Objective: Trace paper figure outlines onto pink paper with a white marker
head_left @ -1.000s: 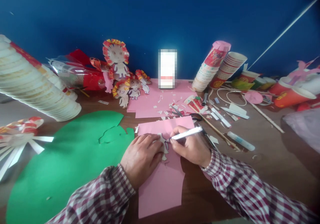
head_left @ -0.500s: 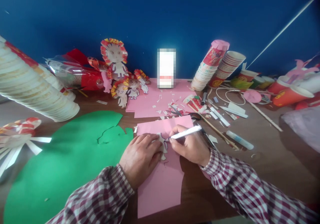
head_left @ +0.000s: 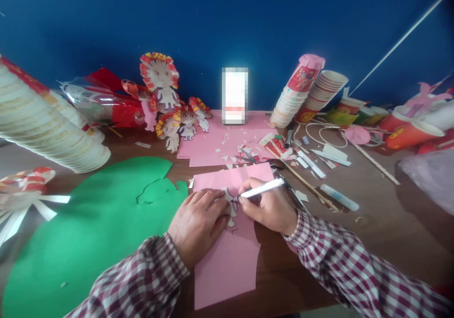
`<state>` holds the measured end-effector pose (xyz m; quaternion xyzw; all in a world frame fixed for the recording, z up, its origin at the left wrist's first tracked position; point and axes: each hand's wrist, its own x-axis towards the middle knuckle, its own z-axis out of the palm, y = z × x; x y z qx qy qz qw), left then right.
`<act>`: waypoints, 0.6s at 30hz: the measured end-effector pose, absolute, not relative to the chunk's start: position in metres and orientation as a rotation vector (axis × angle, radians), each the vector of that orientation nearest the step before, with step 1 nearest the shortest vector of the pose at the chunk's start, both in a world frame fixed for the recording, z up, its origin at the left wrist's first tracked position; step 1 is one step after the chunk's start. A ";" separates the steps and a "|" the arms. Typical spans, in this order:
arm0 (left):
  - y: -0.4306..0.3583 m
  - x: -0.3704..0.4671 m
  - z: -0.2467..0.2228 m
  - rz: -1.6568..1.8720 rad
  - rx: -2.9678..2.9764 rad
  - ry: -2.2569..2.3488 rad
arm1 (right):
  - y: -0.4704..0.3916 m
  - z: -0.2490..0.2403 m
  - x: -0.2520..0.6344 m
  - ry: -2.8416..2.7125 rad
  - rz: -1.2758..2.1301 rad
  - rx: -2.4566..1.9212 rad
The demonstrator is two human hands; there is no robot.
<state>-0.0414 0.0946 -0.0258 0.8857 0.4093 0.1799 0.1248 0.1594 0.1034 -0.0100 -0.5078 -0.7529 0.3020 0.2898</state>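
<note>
Right grip (head_left: 268,208) around marker (head_left: 264,187), cutout (head_left: 232,211) just beside

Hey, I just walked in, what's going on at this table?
A person in checked sleeves has a white pen in the grip of the right hand, its tip at or very near a small white cutout. The left hand lies over part of the cutout, on a pink sheet. A green sheet lies to the left, and paper figures stand farther back.

White marker (head_left: 263,189) in right grip (head_left: 271,210)
</note>
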 end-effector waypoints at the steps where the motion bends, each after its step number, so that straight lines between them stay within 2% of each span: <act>1: 0.095 -0.042 -0.026 0.523 2.581 1.192 | 0.103 -0.010 0.159 -2.008 0.810 -1.354; 18: 0.095 -0.042 -0.026 0.529 2.584 1.190 | 0.104 -0.010 0.159 -1.994 0.833 -1.330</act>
